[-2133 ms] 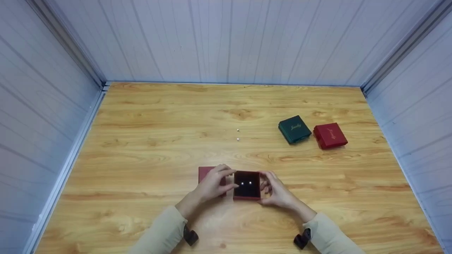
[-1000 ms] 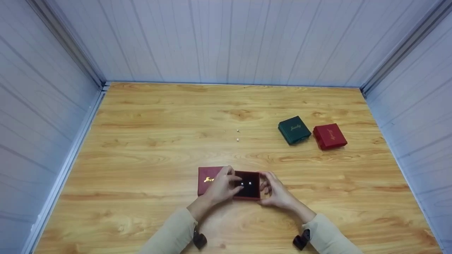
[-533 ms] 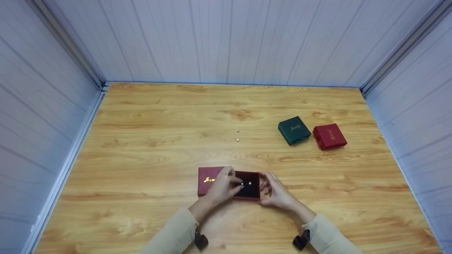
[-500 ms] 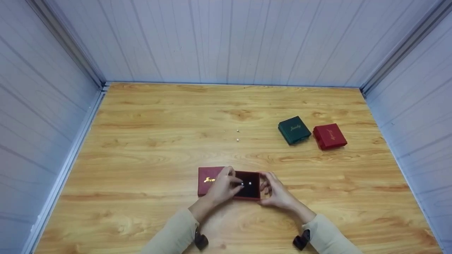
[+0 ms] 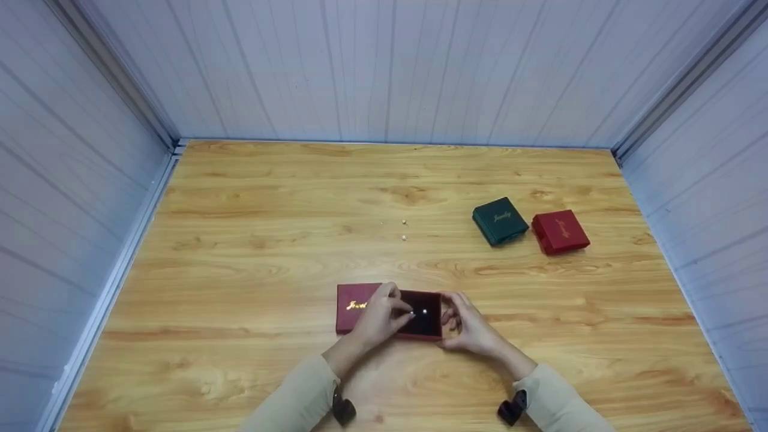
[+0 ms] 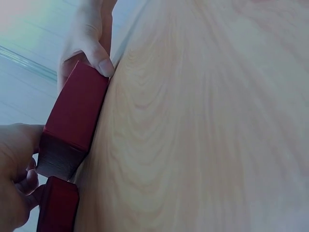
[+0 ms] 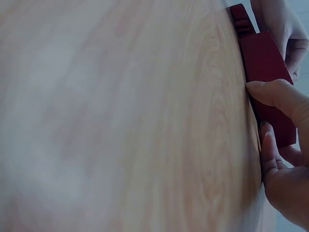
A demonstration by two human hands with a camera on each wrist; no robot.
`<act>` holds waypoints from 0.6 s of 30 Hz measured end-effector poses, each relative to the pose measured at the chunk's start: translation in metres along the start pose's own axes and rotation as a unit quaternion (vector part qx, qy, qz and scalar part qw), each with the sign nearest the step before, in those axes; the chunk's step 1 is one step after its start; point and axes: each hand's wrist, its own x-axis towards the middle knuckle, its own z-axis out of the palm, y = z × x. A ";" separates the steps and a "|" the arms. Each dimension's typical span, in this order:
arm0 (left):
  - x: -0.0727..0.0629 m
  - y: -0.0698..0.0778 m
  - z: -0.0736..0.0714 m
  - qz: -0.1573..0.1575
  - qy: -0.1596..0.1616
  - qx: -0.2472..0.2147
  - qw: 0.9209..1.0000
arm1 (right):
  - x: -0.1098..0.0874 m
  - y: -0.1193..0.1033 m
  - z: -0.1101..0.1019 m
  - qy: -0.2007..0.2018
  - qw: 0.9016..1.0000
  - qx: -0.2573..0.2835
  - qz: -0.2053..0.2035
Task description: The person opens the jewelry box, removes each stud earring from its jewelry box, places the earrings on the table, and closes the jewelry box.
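In the head view a red jewelry box base with a dark lining lies uncovered on the table. Two small bright stud earrings show in it, the right stud earring standing free. At the left stud earring, the thumb and index finger of my left hand pinch together, mostly covering it. My right hand grips the base's right side, thumb at the near corner, as the right wrist view also shows on the red wall. The red lid with gold lettering lies left of the base, partly behind my left hand.
Farther back on the wooden table lie two more small studs, a far stud and a nearer stud. A closed green box and a closed red box stand to the right. Pale panels wall the table.
My left hand has moved right from the base's left edge over the lining, and its thumb and index finger have closed on the left stud earring. My right hand stays put.
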 end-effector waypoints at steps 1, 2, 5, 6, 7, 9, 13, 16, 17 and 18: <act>0.000 0.000 0.000 -0.004 0.000 -0.003 1.000 | 0.000 0.000 0.000 0.000 1.000 -0.002 0.000; 0.000 0.001 0.000 -0.009 -0.001 -0.006 1.000 | 0.000 0.000 0.000 0.000 1.000 -0.003 0.004; 0.001 0.002 -0.001 -0.023 -0.004 -0.021 0.999 | 0.001 0.011 0.001 0.004 1.000 -0.007 0.002; 0.001 0.002 -0.001 -0.027 -0.005 -0.026 0.999 | 0.001 0.011 0.001 0.004 1.000 -0.008 0.001; 0.002 0.003 -0.002 -0.031 -0.006 -0.030 0.999 | 0.001 0.012 0.001 0.005 1.000 -0.010 0.000; 0.002 0.003 -0.002 -0.038 -0.010 -0.038 0.999 | 0.001 0.011 0.001 0.006 1.000 -0.013 -0.003; 0.003 0.005 -0.005 -0.058 -0.018 -0.050 0.997 | 0.000 0.001 0.001 0.005 1.000 -0.014 -0.005; 0.003 0.007 -0.007 -0.073 -0.022 -0.060 0.995 | 0.000 0.001 0.000 0.005 1.000 -0.012 -0.009; 0.004 0.008 -0.008 -0.074 -0.020 -0.062 0.995 | 0.000 0.001 0.000 0.005 1.000 -0.012 -0.010; 0.005 0.009 -0.009 -0.075 -0.018 -0.065 0.995 | 0.000 0.002 0.000 0.005 1.000 -0.013 -0.011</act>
